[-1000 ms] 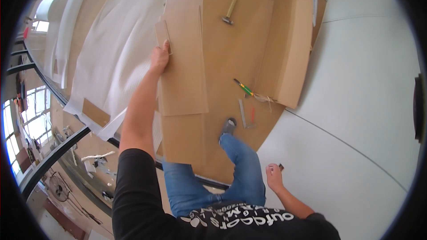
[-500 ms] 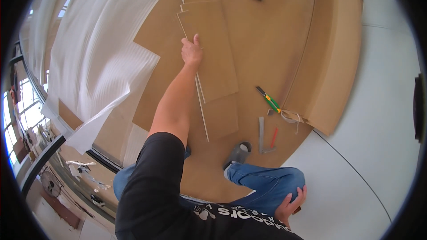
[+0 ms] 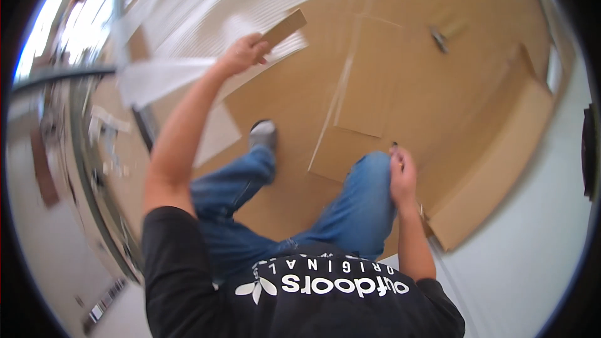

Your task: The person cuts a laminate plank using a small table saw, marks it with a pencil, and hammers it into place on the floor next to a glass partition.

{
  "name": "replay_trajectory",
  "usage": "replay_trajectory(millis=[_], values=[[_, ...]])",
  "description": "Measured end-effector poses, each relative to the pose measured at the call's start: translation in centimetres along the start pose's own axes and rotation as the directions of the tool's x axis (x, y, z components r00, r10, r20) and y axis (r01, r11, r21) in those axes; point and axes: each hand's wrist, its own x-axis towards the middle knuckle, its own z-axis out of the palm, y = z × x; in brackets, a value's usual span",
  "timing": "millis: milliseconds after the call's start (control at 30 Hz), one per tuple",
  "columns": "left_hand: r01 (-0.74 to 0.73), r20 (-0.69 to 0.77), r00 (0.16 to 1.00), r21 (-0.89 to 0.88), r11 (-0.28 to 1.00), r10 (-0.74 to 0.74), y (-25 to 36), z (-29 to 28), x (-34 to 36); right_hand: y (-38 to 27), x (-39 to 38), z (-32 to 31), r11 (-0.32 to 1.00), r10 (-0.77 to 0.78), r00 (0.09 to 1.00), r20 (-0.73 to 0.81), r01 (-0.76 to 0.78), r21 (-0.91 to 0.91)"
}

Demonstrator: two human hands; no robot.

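My left hand [image 3: 244, 53] is closed on a short cardboard strip [image 3: 286, 26], held over the wrinkled white foam sheet [image 3: 206, 6]. My right hand [image 3: 402, 172] is beside my right knee, its fingers curled round a small dark object [image 3: 394, 146] that I cannot make out. Flat cardboard pieces [image 3: 366, 75] lie on the brown board [image 3: 476, 0] in front of me. A hammer [image 3: 440, 40] lies on it beyond them, blurred.
A long folded cardboard piece [image 3: 488, 181] runs along my right, bordered by a pale floor [image 3: 519, 231]. Dark metal rails [image 3: 62, 76] and assorted scraps [image 3: 109, 125] are on my left, with bright windows behind.
My left hand has left the cardboard stack and moved leftward, now holding a strip. My right hand has risen to beside the knee. The view has shifted and turned.
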Motion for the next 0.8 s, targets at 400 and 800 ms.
replay_trajectory(millis=[400,800], values=[[0.420,-0.664,0.404,-0.476,0.772,-0.629,-6.1,-3.5,-67.1,5.9,18.1,22.3,-0.087,0.046,0.312,0.949,0.948,-0.307],[0.123,-0.794,0.291,-0.523,0.843,-0.535,-20.0,2.8,-70.9,5.1,16.5,19.2,0.195,0.215,0.515,0.830,0.810,-0.553]])
